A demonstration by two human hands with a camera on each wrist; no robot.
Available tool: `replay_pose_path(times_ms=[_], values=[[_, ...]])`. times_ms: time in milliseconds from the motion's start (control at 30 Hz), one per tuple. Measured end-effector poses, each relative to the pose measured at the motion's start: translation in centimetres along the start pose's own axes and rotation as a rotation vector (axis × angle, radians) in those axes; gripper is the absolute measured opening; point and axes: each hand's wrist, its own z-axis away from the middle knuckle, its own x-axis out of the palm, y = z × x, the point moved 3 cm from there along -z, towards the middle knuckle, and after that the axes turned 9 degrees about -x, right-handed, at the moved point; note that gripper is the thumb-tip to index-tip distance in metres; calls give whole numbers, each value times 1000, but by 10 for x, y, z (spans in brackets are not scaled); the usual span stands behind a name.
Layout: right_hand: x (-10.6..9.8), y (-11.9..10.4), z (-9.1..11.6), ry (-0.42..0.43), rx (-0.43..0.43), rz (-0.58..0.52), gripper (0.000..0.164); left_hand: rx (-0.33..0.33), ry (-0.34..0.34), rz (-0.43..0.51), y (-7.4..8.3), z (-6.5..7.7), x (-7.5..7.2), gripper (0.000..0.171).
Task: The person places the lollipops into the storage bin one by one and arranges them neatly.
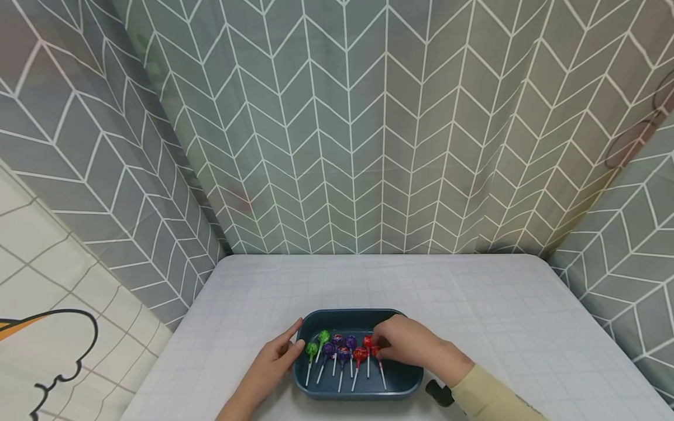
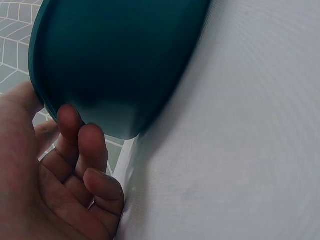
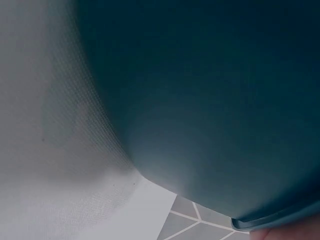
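A dark blue plastic tray (image 1: 358, 397) holds a row of lollipops with white sticks. Green lollipops (image 1: 323, 336) lie at its left, purple lollipops (image 1: 343, 354) in the middle and red lollipops (image 1: 360, 354) at the right. My left hand (image 1: 271, 362) grips the tray's left end, thumb at the rim; in the left wrist view its other fingers (image 2: 92, 145) curl by the outer wall. Reaching over the right side, my right hand (image 1: 405, 342) pinches the rightmost red lollipop (image 1: 382, 377) near its head, which the fingers partly hide. The right wrist view shows mostly the tray's outer wall (image 3: 200, 100).
Under the tray is a table with a white cloth (image 1: 474, 304). A small black object (image 1: 439, 393) lies beside the tray's right end, near the right forearm. Grey curtains with white zigzag lines (image 1: 363, 146) stand behind and at the sides.
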Motion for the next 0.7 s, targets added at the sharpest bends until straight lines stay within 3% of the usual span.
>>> replay_pose_path(times_ms=[367,567,700], values=[[2,-2,1,-1,18,94,10,-1,-1,-2,0,0,3,57],[0,-3,2,0,31,77,11,-7,12,-24,1,1,2,58],[-13,-4,6,39,21,32,22,-46,58,-54,0,3,-4,63]])
